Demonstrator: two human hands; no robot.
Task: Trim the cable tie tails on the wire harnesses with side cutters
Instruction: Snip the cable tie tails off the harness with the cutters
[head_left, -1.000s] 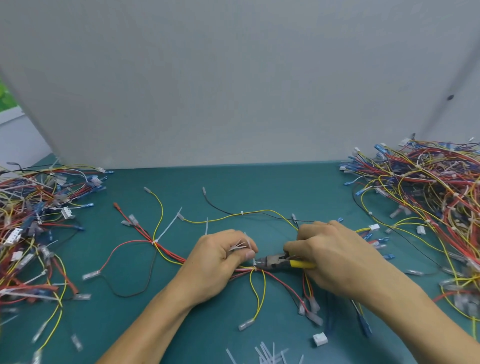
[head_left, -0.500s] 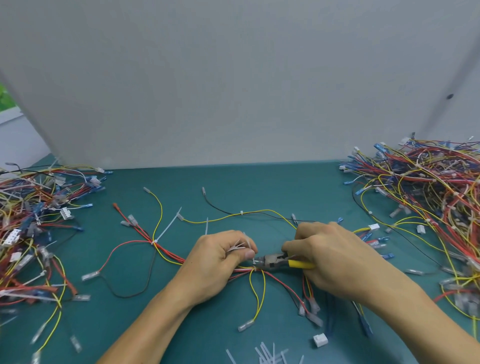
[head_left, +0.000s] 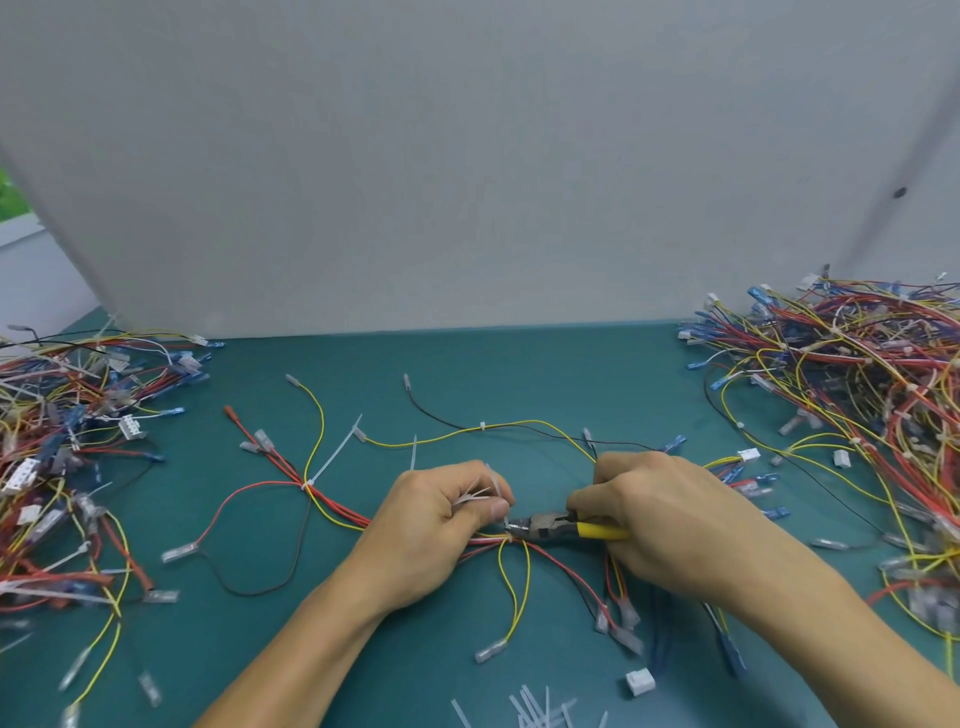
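1. A green mat (head_left: 519, 374) is laid over the bench, and a grey panel (head_left: 467, 156) is stood along its far edge.
2. One harness (head_left: 332, 501) of red, yellow and black wires is spread flat across the middle of the mat. Its branches are fanned toward the near edge and ended in clear-sleeved terminals.
3. The left hand (head_left: 436, 525) is curled. The harness is pinned to the mat beneath it, and a small bunch of white tails (head_left: 475, 493) is pinched between thumb and fingers.
4. The right hand (head_left: 670, 519) is wrapped round the yellow handles of the cutters (head_left: 550, 526).
5. The cutters are held low over the mat with the nose pointed left. The tip is set against a white tie (head_left: 506, 527) on the harness, just beside the left thumb. Whether the blades are closed cannot be told.
6. A long tail (head_left: 335, 460), untrimmed, is seen on the harness left of the left hand, slanted toward the panel.
7. White offcuts (head_left: 530, 709) are scattered at the near edge, with a white connector (head_left: 640, 682) just to their right.
8. A left pile (head_left: 62, 467) and a larger right pile (head_left: 857, 405) of tangled harnesses are heaped at the two sides of the mat, well apart from the hands
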